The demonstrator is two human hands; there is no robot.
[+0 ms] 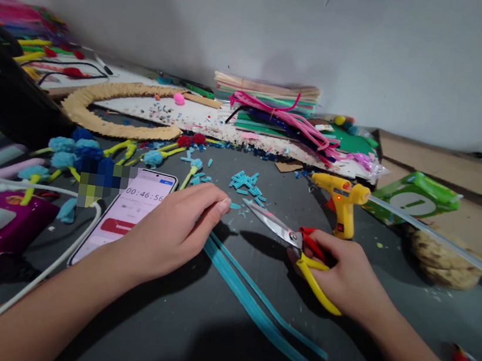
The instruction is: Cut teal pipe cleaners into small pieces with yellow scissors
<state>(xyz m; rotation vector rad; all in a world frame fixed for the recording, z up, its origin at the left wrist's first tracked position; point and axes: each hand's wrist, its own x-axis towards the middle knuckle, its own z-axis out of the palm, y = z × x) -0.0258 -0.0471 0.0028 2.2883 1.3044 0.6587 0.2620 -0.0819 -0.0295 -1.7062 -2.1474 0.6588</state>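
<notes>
My left hand (pixel 179 226) is pinched shut on a bundle of light-blue pipe cleaners (pixel 247 297). Their short tips stick out past the thumb, and the long ends trail down toward the table's near side. In my right hand (pixel 353 272) is a pair of scissors (pixel 277 225) with red and yellow handles. The blades point left, close to the tips, and look slightly parted. Beyond them lies a small heap of cut blue pieces (pixel 247 184). Blue fluffy flowers on yellow-green stems (pixel 152 158) sit past my left hand.
A phone (pixel 102 239) showing a timer lies beside my left forearm. A yellow glue gun (pixel 340 196) stands beyond my right hand, near a green packet (pixel 420 198). Pink pipe cleaners (pixel 277 111) and a tan curved form (pixel 77 106) lie at the back. A white cable (pixel 77 242) crosses on the left.
</notes>
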